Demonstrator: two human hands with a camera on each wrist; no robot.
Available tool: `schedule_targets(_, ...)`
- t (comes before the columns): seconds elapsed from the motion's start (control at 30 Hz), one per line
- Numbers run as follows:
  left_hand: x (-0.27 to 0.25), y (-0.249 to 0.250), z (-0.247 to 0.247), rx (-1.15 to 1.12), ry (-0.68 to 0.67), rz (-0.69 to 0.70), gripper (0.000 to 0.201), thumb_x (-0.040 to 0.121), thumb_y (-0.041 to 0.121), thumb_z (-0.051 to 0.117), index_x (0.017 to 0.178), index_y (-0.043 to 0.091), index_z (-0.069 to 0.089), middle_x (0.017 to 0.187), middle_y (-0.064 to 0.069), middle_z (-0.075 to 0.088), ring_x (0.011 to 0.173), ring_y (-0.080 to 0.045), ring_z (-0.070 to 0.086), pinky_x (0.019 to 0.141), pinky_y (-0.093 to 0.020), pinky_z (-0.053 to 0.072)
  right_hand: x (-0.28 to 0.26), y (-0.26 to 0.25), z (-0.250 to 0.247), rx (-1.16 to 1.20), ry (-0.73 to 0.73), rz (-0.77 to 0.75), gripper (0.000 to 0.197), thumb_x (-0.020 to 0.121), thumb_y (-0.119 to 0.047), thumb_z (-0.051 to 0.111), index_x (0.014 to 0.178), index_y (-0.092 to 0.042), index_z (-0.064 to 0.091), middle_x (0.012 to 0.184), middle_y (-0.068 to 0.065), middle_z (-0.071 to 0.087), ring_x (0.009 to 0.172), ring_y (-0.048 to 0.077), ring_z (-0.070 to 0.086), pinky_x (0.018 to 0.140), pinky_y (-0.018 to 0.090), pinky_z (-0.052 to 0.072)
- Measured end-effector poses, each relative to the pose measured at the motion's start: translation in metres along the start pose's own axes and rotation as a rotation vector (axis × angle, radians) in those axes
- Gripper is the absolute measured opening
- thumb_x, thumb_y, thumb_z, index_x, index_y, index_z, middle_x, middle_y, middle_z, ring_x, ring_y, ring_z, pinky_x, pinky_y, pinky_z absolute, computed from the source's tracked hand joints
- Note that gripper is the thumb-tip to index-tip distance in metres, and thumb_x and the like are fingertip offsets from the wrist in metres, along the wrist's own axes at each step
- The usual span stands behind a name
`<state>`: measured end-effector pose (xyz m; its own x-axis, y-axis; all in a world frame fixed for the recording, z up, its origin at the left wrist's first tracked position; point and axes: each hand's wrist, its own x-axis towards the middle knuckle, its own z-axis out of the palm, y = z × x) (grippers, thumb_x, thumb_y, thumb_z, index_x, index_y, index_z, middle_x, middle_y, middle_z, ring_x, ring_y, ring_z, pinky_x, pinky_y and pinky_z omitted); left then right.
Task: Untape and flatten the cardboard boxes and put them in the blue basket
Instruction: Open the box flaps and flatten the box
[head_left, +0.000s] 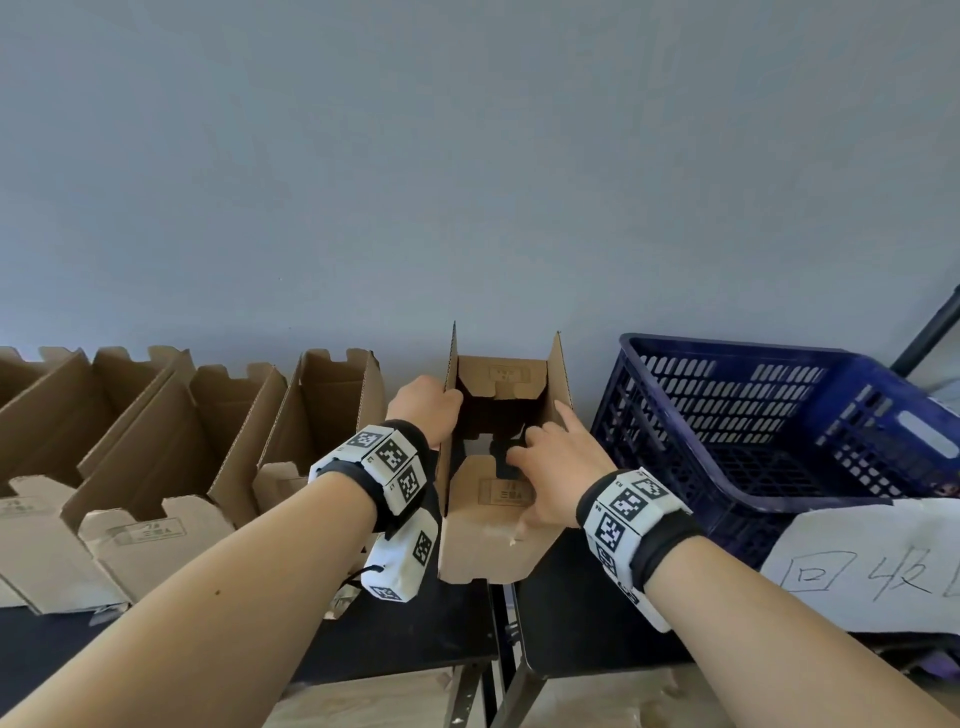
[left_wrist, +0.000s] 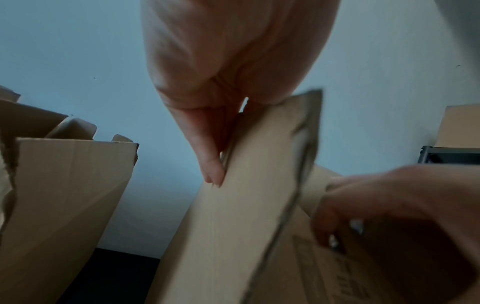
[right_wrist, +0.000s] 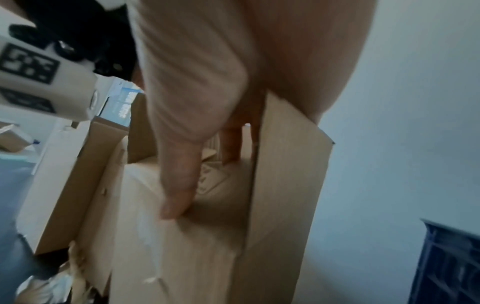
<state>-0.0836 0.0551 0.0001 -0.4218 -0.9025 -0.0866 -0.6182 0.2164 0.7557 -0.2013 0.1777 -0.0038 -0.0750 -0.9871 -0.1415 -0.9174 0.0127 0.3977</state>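
An open cardboard box (head_left: 493, 540) stands tilted on the black table, between a row of boxes and the blue basket (head_left: 727, 467). My left hand (head_left: 441, 405) grips the box's left side panel near its top, with the thumb outside and the fingers inside; the left wrist view shows this pinch (left_wrist: 223, 148) on the panel (left_wrist: 246, 205). My right hand (head_left: 530, 467) reaches into the opening and holds the near flap. In the right wrist view its thumb (right_wrist: 179, 185) lies on the outside of the flap and the fingers (right_wrist: 231, 144) curl inside the box (right_wrist: 285, 185). The basket looks empty.
Several opened cardboard boxes (head_left: 171, 457) stand in a row to the left, against a grey wall. A white paper sign (head_left: 872, 566) with handwriting hangs on the basket's front. Two black tabletops (head_left: 415, 634) meet under the box with a narrow gap between them.
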Motion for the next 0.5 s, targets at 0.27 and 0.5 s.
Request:
schedule_targets(0.27, 0.000, -0.001, -0.012, -0.271, -0.016, -0.124, 0.020, 0.097, 0.013, 0.037, 0.103, 0.003, 0.052, 0.095, -0.018, 0.058, 0.091, -0.034, 0.064, 0.071, -0.041, 0.059, -0.012, 0.000, 0.005, 0.116, 0.340, 0.002, 0.020, 0.062, -0.014, 0.078, 0.068, -0.021, 0.060, 0.068, -0.004, 0.057, 0.069, 0.019, 0.058, 0.076, 0.031, 0.042)
schedule_targets(0.5, -0.004, 0.003, -0.003, -0.218, -0.043, -0.104, 0.018, 0.097, 0.012, 0.037, 0.095, 0.003, 0.052, 0.094, -0.017, 0.058, 0.084, -0.032, 0.064, 0.077, -0.043, 0.058, -0.014, 0.005, -0.002, 0.321, 0.320, 0.293, 0.060, 0.085, -0.068, 0.041, 0.067, -0.017, 0.067, 0.082, -0.002, 0.053, 0.096, 0.019, 0.049, 0.085, 0.032, 0.041)
